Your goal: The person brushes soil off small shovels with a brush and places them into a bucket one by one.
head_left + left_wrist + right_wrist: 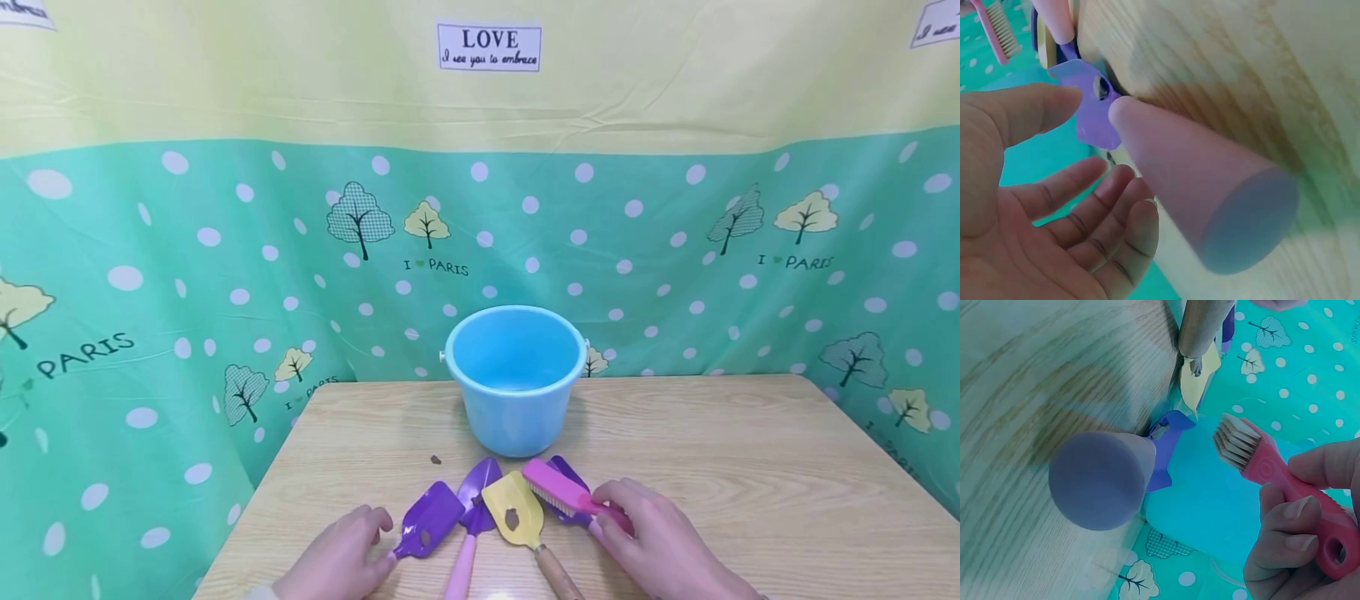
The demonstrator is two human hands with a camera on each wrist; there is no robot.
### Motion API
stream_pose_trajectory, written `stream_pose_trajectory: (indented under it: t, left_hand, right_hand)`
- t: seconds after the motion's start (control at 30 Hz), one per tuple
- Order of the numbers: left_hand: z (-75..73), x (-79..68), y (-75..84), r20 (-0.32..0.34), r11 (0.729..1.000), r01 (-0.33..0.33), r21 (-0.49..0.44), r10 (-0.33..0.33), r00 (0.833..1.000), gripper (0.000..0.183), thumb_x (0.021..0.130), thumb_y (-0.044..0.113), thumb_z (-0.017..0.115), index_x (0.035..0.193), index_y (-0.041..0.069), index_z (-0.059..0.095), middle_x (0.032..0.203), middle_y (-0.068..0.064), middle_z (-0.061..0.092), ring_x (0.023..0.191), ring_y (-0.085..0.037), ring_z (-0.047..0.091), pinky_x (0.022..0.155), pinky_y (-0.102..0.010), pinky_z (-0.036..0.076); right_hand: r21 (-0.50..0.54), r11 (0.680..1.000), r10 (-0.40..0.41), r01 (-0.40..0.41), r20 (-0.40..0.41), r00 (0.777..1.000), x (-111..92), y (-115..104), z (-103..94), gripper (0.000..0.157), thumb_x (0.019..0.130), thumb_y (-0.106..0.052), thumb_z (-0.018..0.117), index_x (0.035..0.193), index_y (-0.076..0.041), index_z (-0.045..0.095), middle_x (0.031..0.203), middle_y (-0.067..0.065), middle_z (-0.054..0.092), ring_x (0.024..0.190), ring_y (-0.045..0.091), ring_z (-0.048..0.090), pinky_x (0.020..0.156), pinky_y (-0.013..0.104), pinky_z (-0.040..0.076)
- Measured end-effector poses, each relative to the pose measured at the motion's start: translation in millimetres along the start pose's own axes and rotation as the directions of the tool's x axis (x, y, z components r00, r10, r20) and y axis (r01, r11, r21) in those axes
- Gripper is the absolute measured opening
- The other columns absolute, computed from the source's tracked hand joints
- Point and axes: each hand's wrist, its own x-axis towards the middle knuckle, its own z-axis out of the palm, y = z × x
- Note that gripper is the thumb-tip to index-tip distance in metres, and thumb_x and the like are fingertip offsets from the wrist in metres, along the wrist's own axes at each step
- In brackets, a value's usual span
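My right hand [660, 542] pinches the handle of a pink brush [558, 486] with pale bristles, held above a purple shovel [564, 468] at the right. That shovel's pale handle [1100, 478] stands apart from the fingers in the right wrist view. My left hand [337, 554] is beside another purple shovel [433, 518]; its fingers are loosely bent near the pink handle [1191, 169] without gripping it. Between the hands lie a pointed purple trowel [474, 517] and a yellow shovel [525, 521] with a wooden handle. Brown bits sit on several blades.
A light blue bucket [517, 421] stands behind the shovels on the wood-grain table [697, 450]. One small brown bit [436, 459] lies on the table, left of the bucket. A green and yellow printed curtain [637, 250] hangs behind and at the sides.
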Motion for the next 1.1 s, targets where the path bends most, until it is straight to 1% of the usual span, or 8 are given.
stream_pose_trajectory:
  t: [0.27,0.53,0.8,0.97,1.1]
  left_hand:
    - [12.7,-3.0,-3.7,-0.005,0.998,0.029,-0.048,-0.029,1.0,0.026,0.081,0.021,0.069,0.1,0.006,0.064,0.075,0.004,0.05,0.065,-0.009,0.045,0.057,-0.031,0.041]
    - [20.6,-2.7,-7.5,0.013,0.996,0.055,-0.068,-0.054,0.998,0.02,0.08,0.019,0.071,0.093,0.007,0.063,0.074,0.003,0.047,0.062,-0.01,0.043,0.055,-0.028,0.039]
    - [24.5,-1.3,-8.0,-0.011,0.998,0.03,-0.049,-0.031,0.999,0.008,0.084,0.017,0.067,0.087,0.011,0.062,0.073,0.006,0.048,0.063,-0.007,0.044,0.057,-0.029,0.042]
    - [25.6,-0.3,-8.7,-0.012,0.996,0.013,-0.085,-0.014,1.0,0.006,0.083,0.015,0.067,0.083,0.013,0.061,0.07,0.009,0.049,0.06,-0.005,0.044,0.055,-0.028,0.041]
    - [25.9,0.3,-8.6,0.001,0.99,0.027,-0.135,-0.027,1.0,0.006,0.082,0.013,0.066,0.083,0.013,0.06,0.068,0.009,0.051,0.059,-0.006,0.045,0.054,-0.027,0.04]
  right_hand:
    - [0.005,1.0,-0.028,0.028,-0.01,1.0,1,0,1.3,0.018,0.085,-0.021,0.07,0.1,-0.028,0.065,0.077,-0.019,0.05,0.068,0.001,0.046,0.057,0.021,0.039]
    - [-0.014,0.998,-0.061,0.061,-0.026,0.998,0,-1,3.4,0.018,0.084,-0.017,0.07,0.099,-0.027,0.065,0.081,-0.02,0.052,0.07,0.0,0.046,0.06,0.021,0.04]
    - [-0.022,0.996,-0.089,0.088,-0.057,0.994,0,0,4.7,0.02,0.083,-0.015,0.071,0.099,-0.026,0.066,0.083,-0.021,0.053,0.07,-0.001,0.046,0.061,0.021,0.041]
    - [-0.017,0.996,-0.085,0.084,-0.052,0.995,1,-1,4.2,0.02,0.083,-0.015,0.07,0.1,-0.025,0.066,0.081,-0.02,0.052,0.069,0.0,0.046,0.059,0.02,0.04]
    - [-0.007,0.997,-0.072,0.072,-0.036,0.997,3,-3,3.3,0.02,0.084,-0.015,0.069,0.101,-0.025,0.066,0.082,-0.02,0.053,0.069,0.0,0.047,0.059,0.02,0.041]
